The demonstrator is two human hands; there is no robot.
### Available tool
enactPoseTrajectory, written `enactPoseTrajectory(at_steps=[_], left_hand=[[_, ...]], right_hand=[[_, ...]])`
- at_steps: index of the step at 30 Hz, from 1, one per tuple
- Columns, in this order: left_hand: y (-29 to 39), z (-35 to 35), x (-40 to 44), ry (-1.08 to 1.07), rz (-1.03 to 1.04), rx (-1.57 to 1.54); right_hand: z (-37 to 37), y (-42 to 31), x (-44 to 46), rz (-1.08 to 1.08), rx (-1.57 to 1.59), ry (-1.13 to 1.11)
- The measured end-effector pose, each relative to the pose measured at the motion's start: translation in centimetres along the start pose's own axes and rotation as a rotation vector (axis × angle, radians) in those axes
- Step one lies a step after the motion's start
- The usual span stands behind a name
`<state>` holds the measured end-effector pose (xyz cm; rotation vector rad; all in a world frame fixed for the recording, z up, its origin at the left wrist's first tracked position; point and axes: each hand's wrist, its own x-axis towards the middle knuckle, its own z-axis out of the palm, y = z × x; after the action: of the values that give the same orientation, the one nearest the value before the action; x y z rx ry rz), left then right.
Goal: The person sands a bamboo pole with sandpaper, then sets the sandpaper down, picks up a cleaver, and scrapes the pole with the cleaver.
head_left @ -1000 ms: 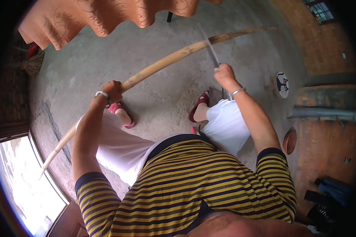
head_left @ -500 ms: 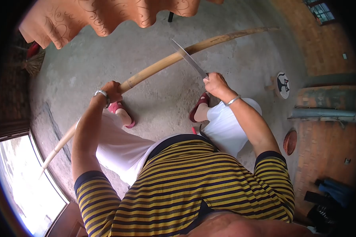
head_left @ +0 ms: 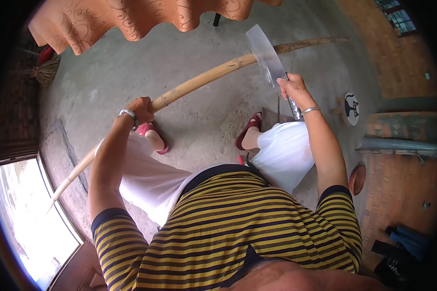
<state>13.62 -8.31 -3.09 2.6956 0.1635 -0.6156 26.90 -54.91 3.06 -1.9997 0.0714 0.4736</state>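
Note:
A long bamboo pole (head_left: pixel 204 80) slants across the view, from the lower left up to the far right. My left hand (head_left: pixel 140 110) is closed around it near its middle, in front of my left foot. In my right hand (head_left: pixel 296 89) is a cleaver (head_left: pixel 267 54) with a broad, flat blade; part of its metal handle shows below my fingers. The blade lies across the pole's far half in this view, its flat side turned up. Whether blade and bamboo touch I cannot tell.
An orange tablecloth (head_left: pixel 145 17) hangs at the top left. Along the right stand a round stool top with a cat picture (head_left: pixel 351 109), a brown basket (head_left: pixel 357 179) and a brick wall (head_left: pixel 398 184). A straw broom (head_left: pixel 47 71) leans at left, above a bright doorway (head_left: pixel 31 218).
My right hand has moved right and a little upward. The cleaver has turned from nearly edge-on to showing its broad side. My left hand keeps its hold on the bamboo pole.

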Motion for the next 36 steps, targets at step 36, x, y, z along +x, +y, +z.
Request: enactPoseTrajectory(at_steps=[36], left_hand=[[-0.4, -0.6, 0.8, -0.026, 0.029, 0.017]], right_hand=[[5.4, 2.3, -0.8, -0.142, -0.001, 0.126]])
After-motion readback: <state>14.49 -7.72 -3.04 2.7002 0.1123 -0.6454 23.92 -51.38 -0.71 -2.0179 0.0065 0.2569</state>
